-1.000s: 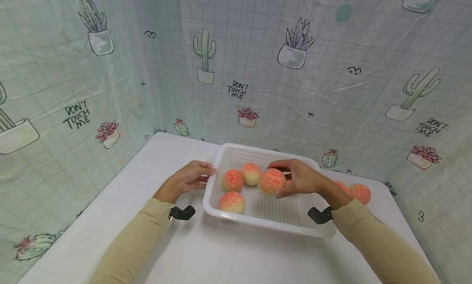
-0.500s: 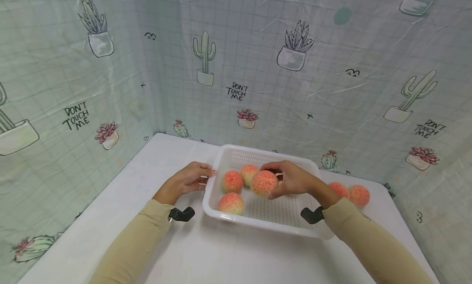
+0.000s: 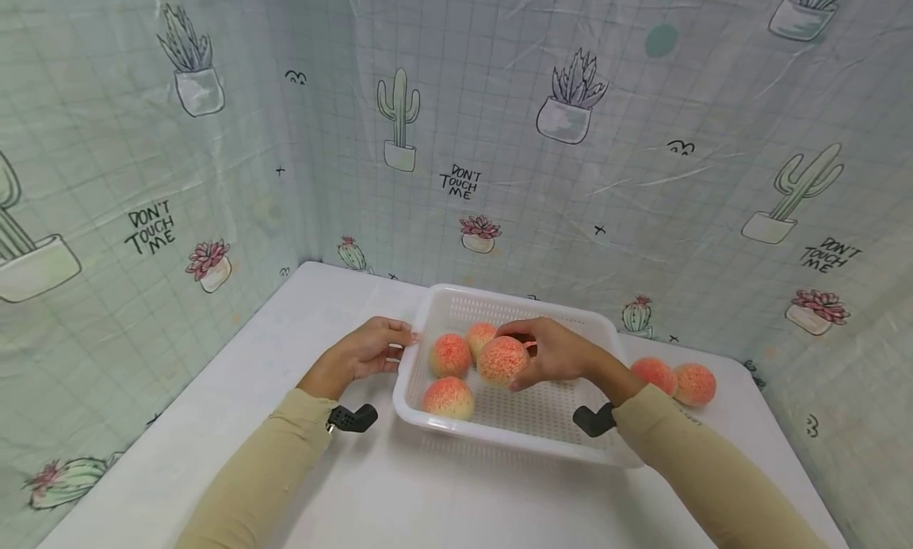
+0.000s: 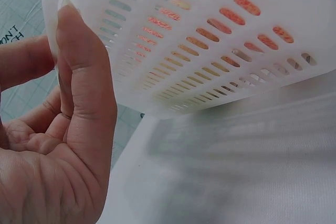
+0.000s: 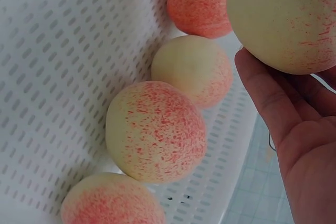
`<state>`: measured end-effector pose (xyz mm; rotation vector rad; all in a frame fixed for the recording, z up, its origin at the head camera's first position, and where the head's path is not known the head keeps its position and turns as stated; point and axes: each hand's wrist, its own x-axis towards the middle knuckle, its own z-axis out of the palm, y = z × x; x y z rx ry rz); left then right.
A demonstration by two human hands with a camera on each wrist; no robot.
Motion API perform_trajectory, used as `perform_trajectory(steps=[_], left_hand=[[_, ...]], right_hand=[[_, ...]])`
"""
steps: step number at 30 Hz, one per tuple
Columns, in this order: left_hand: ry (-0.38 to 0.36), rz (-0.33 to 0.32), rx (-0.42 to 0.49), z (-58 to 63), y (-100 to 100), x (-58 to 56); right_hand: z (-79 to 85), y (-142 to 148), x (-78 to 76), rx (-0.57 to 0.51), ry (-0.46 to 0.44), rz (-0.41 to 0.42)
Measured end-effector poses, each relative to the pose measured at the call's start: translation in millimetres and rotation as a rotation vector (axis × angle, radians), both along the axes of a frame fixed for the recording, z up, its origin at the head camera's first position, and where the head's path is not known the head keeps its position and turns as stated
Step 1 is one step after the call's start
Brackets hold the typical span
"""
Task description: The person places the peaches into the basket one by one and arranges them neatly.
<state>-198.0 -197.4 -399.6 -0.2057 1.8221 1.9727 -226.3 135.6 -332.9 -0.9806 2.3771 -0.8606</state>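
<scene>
My right hand (image 3: 559, 351) holds a red-speckled peach (image 3: 502, 361) over the inside of a white perforated plastic basket (image 3: 513, 436). In the right wrist view the held peach (image 5: 286, 19) shows its pale side, with fingers curled against it. Several other peaches (image 5: 156, 132) lie in the basket; in the head view three sit at its left, and the right hand covers part of the rest. My left hand (image 3: 369, 349) pinches the basket's left rim, its thumb against the outer wall (image 4: 189, 77) in the left wrist view.
Two more peaches (image 3: 652, 375) lie on the white table (image 3: 456, 501) to the right of the basket, touching or nearly so. A cactus-printed curtain (image 3: 499, 137) hangs behind the table and along both sides.
My right hand has carried the held peach left and slightly down, closer to the peaches at the basket's left. The left hand keeps its hold on the rim.
</scene>
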Motion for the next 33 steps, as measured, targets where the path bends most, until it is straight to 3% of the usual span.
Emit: perform_trajectory(steps=[13, 33], left_hand=[[0.001, -0.009, 0.015, 1.3, -1, 1.8], [0.004, -0.012, 0.026, 2.3, -1, 3.0]], right_hand=[[-13.1, -6, -4.5, 0.011, -0.025, -0.010], [-27.1, -10, -5.9, 0.076, 0.025, -0.005]])
